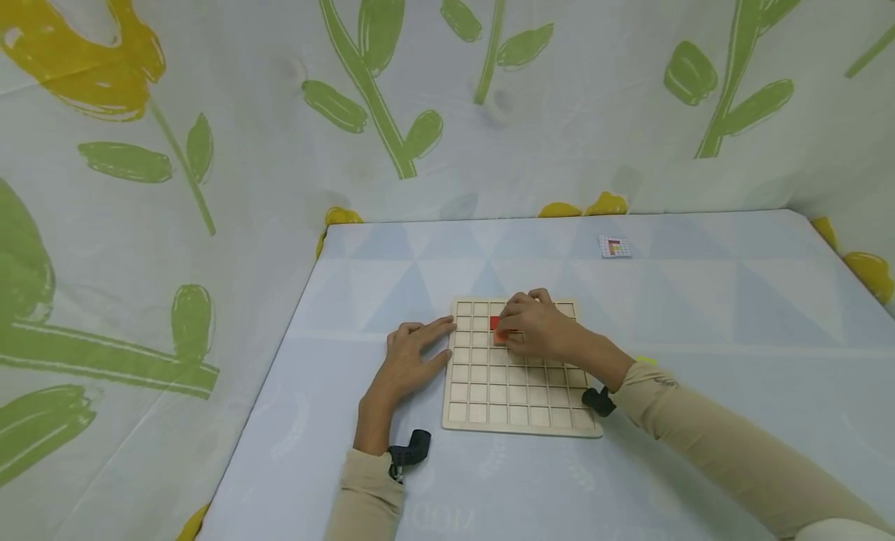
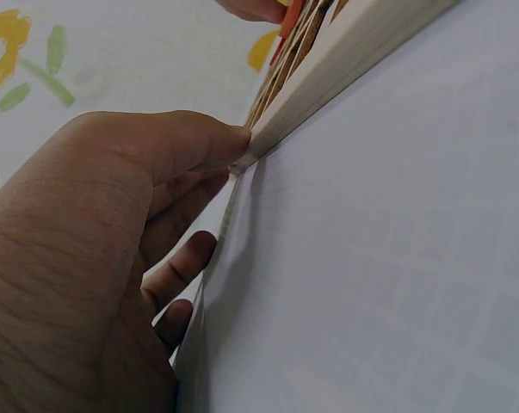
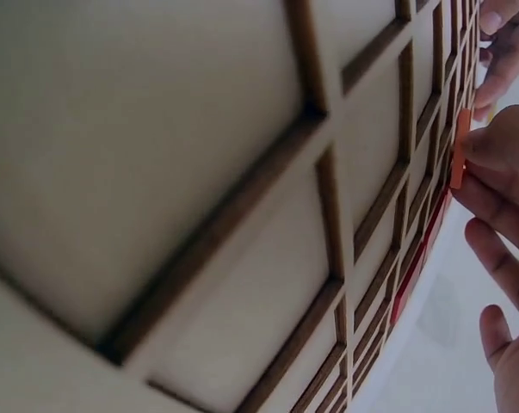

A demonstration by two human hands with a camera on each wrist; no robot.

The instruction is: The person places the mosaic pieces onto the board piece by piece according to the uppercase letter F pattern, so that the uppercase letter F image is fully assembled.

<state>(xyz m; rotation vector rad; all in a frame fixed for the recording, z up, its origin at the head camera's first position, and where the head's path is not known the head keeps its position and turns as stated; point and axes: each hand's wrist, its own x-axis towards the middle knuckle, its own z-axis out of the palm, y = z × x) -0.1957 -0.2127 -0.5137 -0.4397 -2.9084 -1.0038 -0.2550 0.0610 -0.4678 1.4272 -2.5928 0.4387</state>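
Observation:
A square wooden grid board lies on the table, its cells divided by raised strips. My right hand pinches an orange tile between thumb and finger, over the upper part of the board. Just beyond it, red tiles sit in the board's cells; in the head view one red tile shows, the rest hidden by the hand. With fingers extended, my left hand touches the board's left edge; the thumb meets the wooden rim in the left wrist view.
A small card with a printed coloured grid pattern lies toward the back right of the table. Something yellow is partly hidden behind the right wrist. Flower-printed fabric rises at the table's back and sides.

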